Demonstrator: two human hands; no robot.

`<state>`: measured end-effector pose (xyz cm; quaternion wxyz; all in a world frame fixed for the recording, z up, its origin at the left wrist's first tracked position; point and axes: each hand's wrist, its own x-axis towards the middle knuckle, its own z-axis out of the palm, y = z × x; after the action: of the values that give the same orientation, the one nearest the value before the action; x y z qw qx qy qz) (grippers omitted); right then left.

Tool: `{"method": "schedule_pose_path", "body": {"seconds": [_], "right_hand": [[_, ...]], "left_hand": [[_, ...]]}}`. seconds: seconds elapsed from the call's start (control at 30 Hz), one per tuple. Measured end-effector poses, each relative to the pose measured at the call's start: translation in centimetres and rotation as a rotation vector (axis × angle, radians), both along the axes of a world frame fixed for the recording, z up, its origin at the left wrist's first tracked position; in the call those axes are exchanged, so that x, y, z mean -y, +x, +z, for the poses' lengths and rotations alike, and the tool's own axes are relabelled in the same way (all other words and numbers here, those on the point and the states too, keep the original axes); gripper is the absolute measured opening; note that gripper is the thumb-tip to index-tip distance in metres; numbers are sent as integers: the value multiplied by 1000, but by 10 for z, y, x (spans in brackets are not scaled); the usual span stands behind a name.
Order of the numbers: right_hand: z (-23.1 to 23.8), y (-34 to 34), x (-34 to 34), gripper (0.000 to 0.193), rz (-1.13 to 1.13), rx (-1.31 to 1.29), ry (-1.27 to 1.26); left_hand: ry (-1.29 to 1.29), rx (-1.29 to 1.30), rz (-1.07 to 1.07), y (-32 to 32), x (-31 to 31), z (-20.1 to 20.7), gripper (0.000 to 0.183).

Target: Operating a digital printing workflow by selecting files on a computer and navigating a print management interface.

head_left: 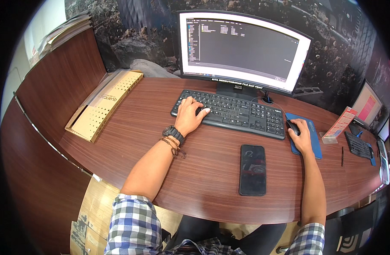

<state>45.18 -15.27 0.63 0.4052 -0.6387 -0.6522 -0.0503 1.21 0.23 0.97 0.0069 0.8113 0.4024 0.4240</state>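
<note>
My left hand rests on the left end of a black keyboard, fingers apart over the keys and holding nothing. A dark watch and beaded bracelets circle that wrist. On a blue mouse pad to the right, my right hand is closed over a black computer mouse, covering part of it. Behind the keyboard stands a monitor with a dark file window inside a white screen.
A black phone lies in front of the keyboard. An opened yellow carton is at the left by a wooden partition. Rightward are a sign holder, a pen, a second keyboard and another monitor.
</note>
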Motion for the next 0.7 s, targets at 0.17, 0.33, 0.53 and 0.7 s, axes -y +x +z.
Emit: {"method": "schedule_pose_path", "body": {"seconds": [0.17,0.33,0.53,0.7], "right_hand": [[1,0,0,36,-4,1,-10],[2,-1,1,36,-11,6,-18],[0,1,2,36,-8,11,-9],[-1,1,-1,36,-3,13,-12]], "left_hand": [[2,2,-1,0,0,0,35],[4,-1,5,0,1,1,35],[-11,-5,3,0,4,1,36],[-12,0,-2,-1,1,-1,35]]}}
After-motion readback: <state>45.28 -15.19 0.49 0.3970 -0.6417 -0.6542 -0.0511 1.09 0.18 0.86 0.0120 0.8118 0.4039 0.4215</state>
